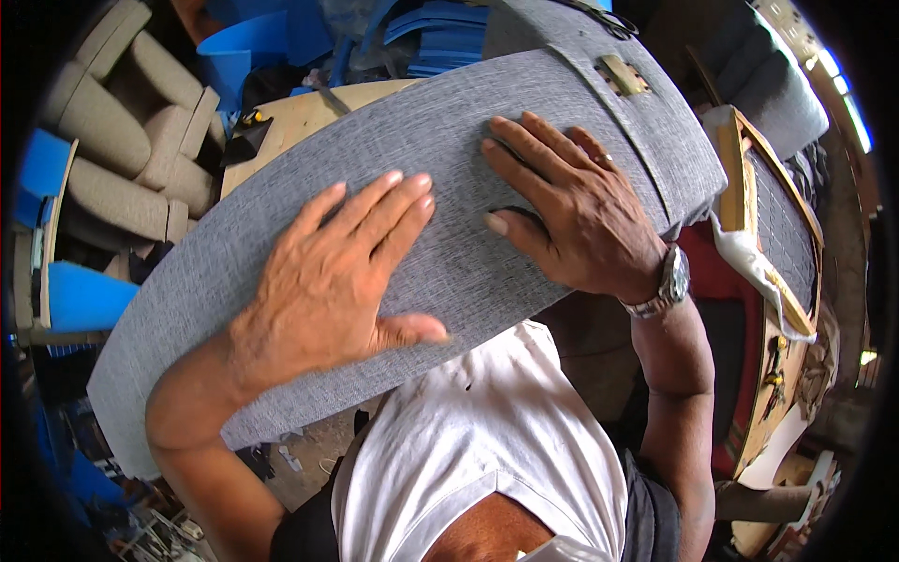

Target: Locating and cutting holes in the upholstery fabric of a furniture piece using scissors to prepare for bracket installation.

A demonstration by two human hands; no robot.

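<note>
A long panel covered in grey woven fabric lies across in front of me, its surface mostly smooth. My left hand rests on the fabric at the middle left, palm down, fingers stretched out and thumb apart. On the right, my right hand also lies palm down on it, fingers spread, with a metal wristwatch on that wrist. Neither hand holds anything. A seam crosses the cover near its right end. Beyond that seam sits a small beige tab-like piece in an opening in the cloth.
Beneath the panel's far side shows a wooden board with a dark tool on it. Beige sofas stand at the far left, and blue pieces are at the back. To the right leans a wooden frame. Scissors-like black handles lie at the top.
</note>
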